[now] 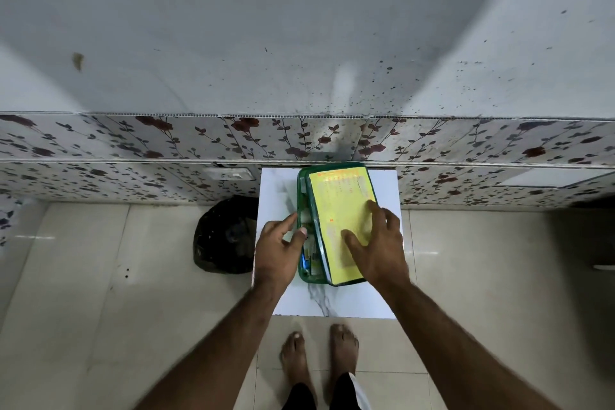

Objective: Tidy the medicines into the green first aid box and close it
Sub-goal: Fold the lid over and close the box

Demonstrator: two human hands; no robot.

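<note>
A green first aid box [304, 271] sits on a small white desk [349, 301] by the wall. Its lid [339, 210], with a yellow sheet on it, is almost down, but a gap stays open along the left side. Some medicines [307, 260] show in that gap. The right hand [379, 245] lies flat on the lid, its grip spread wide. The left hand [278, 251] is at the box's left edge, its grip loosely spread and pinching nothing. A black bag [224, 233] rests on the floor just left of the desk.
</note>
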